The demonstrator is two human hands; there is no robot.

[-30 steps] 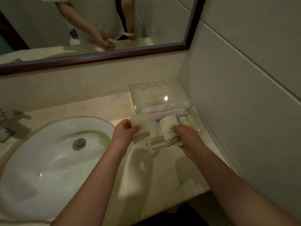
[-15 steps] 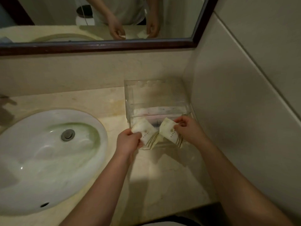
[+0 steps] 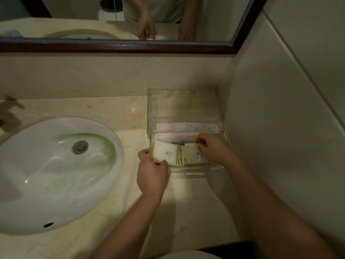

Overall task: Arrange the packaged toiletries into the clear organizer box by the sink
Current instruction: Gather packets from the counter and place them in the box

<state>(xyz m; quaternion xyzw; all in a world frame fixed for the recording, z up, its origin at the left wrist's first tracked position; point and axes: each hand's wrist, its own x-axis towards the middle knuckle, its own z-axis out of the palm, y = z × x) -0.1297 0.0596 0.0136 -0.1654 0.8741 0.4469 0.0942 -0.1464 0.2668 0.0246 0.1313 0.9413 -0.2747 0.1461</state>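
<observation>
Countertop (image 3: 186,202) corner: left hand (image 3: 151,174) pinches one packet (image 3: 164,153), right hand (image 3: 212,149) pinches another packet (image 3: 192,156), both in the clear box (image 3: 152,109). Overlapping packets could buckle or ride over the front wall.

Clear organizer box (image 3: 183,109) sits on the worktop (image 3: 115,113) right of centre in the frame, against the right wall. Pink-white packets (image 3: 184,127) lie flat along its far section. Left hand (image 3: 152,174) grips the left cream packet (image 3: 165,153) at the box's near left corner; fingers (image 3: 158,163) curled over its lower edge. Right hand (image 3: 214,149) pinches the right cream packet (image 3: 192,155) inside the near section. The two packets overlap slightly. White sink (image 3: 28,165) occupies the left of the frame, mirror (image 3: 115,47) along the top.
</observation>
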